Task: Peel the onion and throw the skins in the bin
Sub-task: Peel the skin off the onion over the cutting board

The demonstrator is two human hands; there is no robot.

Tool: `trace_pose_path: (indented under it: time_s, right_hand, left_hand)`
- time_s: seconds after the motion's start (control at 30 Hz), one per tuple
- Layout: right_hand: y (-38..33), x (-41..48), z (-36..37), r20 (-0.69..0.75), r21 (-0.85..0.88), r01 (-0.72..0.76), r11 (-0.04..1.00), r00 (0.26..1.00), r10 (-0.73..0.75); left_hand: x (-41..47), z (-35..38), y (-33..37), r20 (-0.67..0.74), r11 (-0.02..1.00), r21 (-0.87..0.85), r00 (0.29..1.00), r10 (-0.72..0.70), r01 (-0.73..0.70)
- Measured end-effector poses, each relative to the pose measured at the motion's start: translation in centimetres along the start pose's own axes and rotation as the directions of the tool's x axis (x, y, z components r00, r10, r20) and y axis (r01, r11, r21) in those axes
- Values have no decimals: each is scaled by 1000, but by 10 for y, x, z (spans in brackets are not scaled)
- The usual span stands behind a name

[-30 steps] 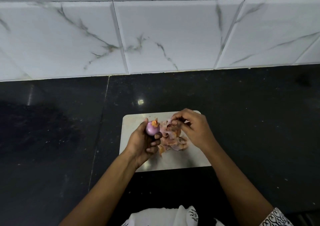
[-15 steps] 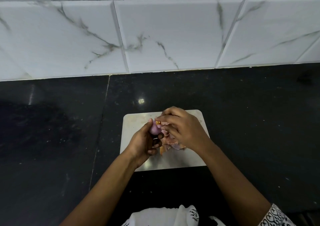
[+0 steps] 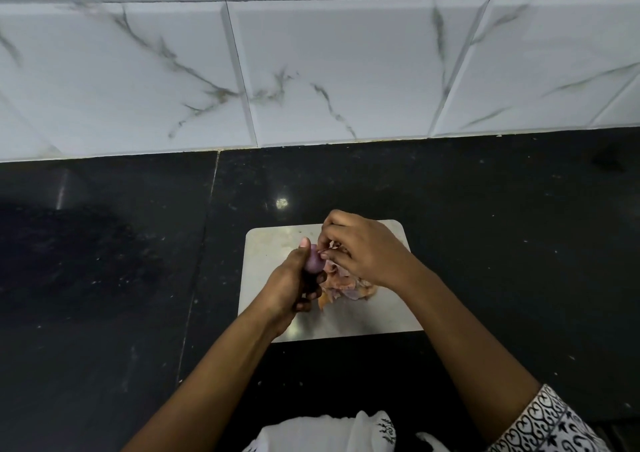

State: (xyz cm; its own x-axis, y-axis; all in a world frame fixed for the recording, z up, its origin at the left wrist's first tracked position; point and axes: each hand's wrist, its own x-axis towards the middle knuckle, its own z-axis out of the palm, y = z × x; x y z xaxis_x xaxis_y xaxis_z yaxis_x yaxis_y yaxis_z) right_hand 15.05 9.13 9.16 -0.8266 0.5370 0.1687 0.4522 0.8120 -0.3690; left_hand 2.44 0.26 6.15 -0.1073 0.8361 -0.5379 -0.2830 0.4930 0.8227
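Fingers of left hand (image 3: 287, 288) curled round purple onion (image 3: 313, 262), right hand (image 3: 363, 254) fingers pinching its top, skins (image 3: 349, 287) on board (image 3: 363, 320)

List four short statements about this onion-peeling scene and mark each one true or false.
1. The left hand grips the small purple onion. True.
2. The heap of papery pink-orange skins lies on the pale rectangular cutting board. True.
3. The right hand rests flat and open on the board. False: its curled fingers pinch at the onion's top.
4. A bin stands on the black stone counter. False: the counter shows no bin.
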Motion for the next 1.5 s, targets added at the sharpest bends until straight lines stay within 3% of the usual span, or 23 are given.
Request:
trace_pose_path:
  time_s: [0.17, 0.23, 0.3, 0.37, 0.53, 0.63, 0.73, 0.8, 0.97, 1.2, 1.5]
  right_hand:
    - [1, -2, 5, 27, -82, 69, 994, 997, -67]
    - [3, -7, 7, -69, -1, 36, 999, 997, -36]
    - [8, -15, 8, -249, 165, -46, 985, 964, 87]
    - [13, -22, 15, -331, 265, -126, 956, 919, 213]
    - [14, -26, 33, -55, 271, -325, 906, 935, 351]
    - [11, -24, 30, -80, 248, -332, 910, 929, 361]
    - [6, -21, 19, -208, 210, -260, 943, 930, 303]
    - [3, -18, 14, -218, 164, -156, 974, 957, 190]
    - [-3, -10, 10, -158, -53, -54, 997, 986, 45]
    - [-2, 1, -2, -33, -119, -5, 993, 999, 1]
    - [7, 0, -8, 110, -306, 265, 914, 964, -242]
  left_hand:
    - [-1, 1, 1, -17, 1000, 19, 1000, 11, -11]
    - [1, 1, 2, -32, 999, -39, 999, -7, 6]
    - [1, 1, 3, -37, 992, -125, 999, -33, 28]
    - [-1, 1, 4, -29, 977, -209, 998, -47, 40]
    - [-1, 0, 2, 13, 949, -307, 997, -74, 75]
    - [-4, -3, 4, 99, 925, -362, 991, -86, 117]
    - [-4, -4, 4, 151, 926, -357, 986, -67, 118]
    - [-3, -4, 5, 151, 936, -333, 987, -63, 111]
    - [-3, -2, 6, 118, 978, -206, 993, -16, 41]
    - [-6, -4, 5, 65, 998, -3, 996, 59, -59]
    - [-5, -3, 11, 25, 1000, 11, 999, -27, 27]
